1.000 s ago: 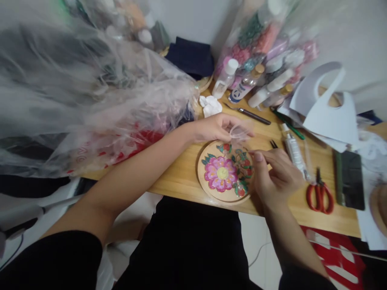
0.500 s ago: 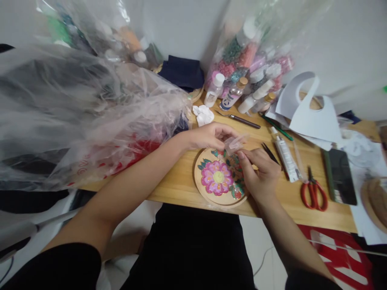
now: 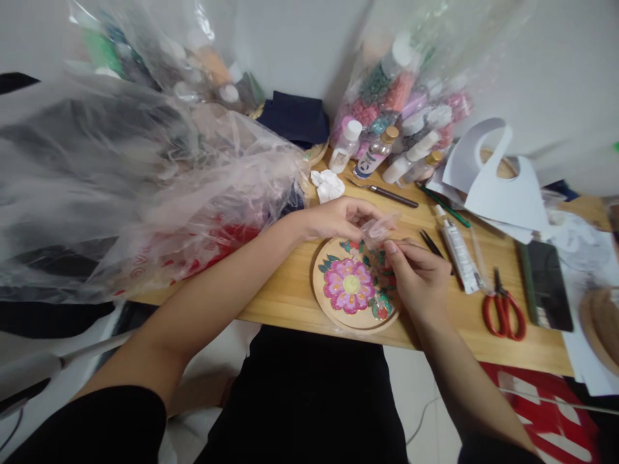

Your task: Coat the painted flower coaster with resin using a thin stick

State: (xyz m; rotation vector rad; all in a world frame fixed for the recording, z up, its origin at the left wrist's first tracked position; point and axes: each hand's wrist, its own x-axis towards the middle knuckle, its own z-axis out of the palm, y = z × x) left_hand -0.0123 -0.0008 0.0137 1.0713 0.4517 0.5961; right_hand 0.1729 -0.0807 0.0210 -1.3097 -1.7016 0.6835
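My left hand point(image 3: 344, 218) is closed, its fingertips on a small clear plastic bag point(image 3: 380, 230) above the far edge of a round wooden plate. My right hand point(image 3: 420, 274) is pinched right beside the bag, over the plate's right side. A thin stick-like thing point(image 3: 409, 244) seems to lie in that pinch, too fine to name surely. The round wooden plate point(image 3: 319, 299) lies at the table's front edge. On it shows a pink-purple flower point(image 3: 349, 285) with a yellow centre, among green leaves and small red shapes partly hidden by my right hand.
Right of my hands lie black tweezers point(image 3: 429, 243), a white tube point(image 3: 460, 254), red-handled pliers point(image 3: 503, 316) and a phone point(image 3: 549, 283). Behind stand small bottles point(image 3: 374, 153), a dark-handled knife point(image 3: 387, 193) and crumpled tissue point(image 3: 329, 185). A large plastic bag point(image 3: 217, 174) bulges at left.
The camera view has shifted slightly. My right hand has edged a little away from the clear bag, and the thin thing in its fingers shows more plainly. The left hand stays in place.
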